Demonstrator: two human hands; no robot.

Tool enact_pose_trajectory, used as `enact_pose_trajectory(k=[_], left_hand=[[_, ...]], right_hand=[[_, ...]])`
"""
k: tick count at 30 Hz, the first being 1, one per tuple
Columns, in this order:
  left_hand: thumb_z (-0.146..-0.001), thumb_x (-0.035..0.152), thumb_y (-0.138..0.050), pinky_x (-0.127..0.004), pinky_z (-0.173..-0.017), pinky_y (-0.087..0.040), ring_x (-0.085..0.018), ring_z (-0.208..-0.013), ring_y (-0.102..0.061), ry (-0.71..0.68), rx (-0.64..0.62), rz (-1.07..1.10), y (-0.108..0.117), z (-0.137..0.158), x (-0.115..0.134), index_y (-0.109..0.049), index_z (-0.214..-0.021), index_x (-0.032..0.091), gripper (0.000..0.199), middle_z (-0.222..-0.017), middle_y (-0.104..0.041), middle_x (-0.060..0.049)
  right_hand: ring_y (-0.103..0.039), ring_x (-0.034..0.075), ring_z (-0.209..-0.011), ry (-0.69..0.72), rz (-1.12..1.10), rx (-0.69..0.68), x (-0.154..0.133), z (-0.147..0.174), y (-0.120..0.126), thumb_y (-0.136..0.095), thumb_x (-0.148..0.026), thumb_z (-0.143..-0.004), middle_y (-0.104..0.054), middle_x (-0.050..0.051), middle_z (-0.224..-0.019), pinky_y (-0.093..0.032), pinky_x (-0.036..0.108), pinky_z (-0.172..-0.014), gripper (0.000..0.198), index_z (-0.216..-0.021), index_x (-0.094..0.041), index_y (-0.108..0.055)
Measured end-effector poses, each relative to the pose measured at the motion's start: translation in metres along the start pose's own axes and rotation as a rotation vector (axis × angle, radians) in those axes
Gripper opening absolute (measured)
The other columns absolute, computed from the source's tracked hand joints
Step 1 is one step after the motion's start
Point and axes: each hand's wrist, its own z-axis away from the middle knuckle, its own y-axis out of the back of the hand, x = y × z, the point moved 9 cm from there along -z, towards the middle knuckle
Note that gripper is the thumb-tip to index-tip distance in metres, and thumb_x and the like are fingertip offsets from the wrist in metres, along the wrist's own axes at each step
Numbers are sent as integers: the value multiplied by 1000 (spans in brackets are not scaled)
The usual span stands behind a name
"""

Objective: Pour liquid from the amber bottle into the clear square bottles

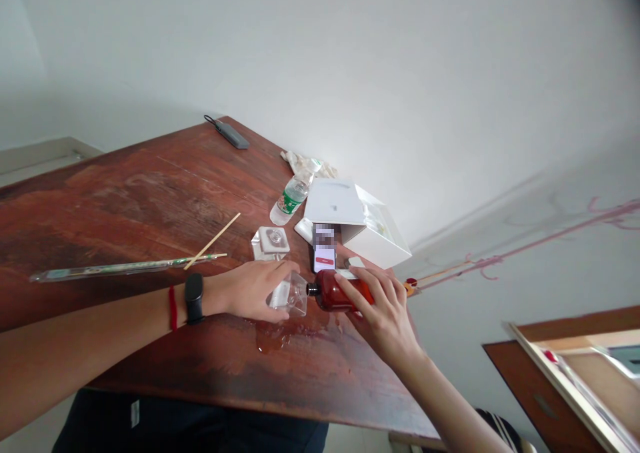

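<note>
My left hand (261,291) is closed around a clear plastic container (299,294), tilted with its mouth toward the right. In my right hand (383,306) lies a reddish-brown bottle (330,291), held on its side. The bottle's black neck (313,289) points left, right at the container's mouth. Whether liquid is flowing between them I cannot tell. Below the hands, a small puddle (273,338) wets the table. Just beyond my left hand sits a clear, square-topped piece (274,239) with a pale pad.
A water bottle with a green label (289,203), a phone (324,249) and an opened white box (333,203) stand behind the hands. Chopsticks (213,241) and a long wrapped packet (115,269) lie left. A grey device (231,135) is at the far corner.
</note>
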Motion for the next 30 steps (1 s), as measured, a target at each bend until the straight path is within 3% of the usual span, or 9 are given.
enact_pose_trajectory(k=[14, 30], left_hand=[[-86, 42, -80, -46, -99, -58, -38, -117, -75, 34, -18, 9, -1, 0, -3, -52, -137, 20, 62, -129, -75, -14], [-84, 42, -86, -46, -104, -56, -38, -121, -74, 10, -32, -29, -2, 0, -5, -51, -144, 21, 73, -134, -73, -14]], right_hand=[[-60, 36, -127, 36, 32, -2, -1, -3, 0, -81, -24, -94, -67, 13, -143, -39, 52, -110, 74, -161, -35, -51], [-60, 35, -127, 71, 40, 22, -8, -10, 9, -81, -23, -95, -68, 15, -140, -36, 51, -109, 65, -154, -29, -55]])
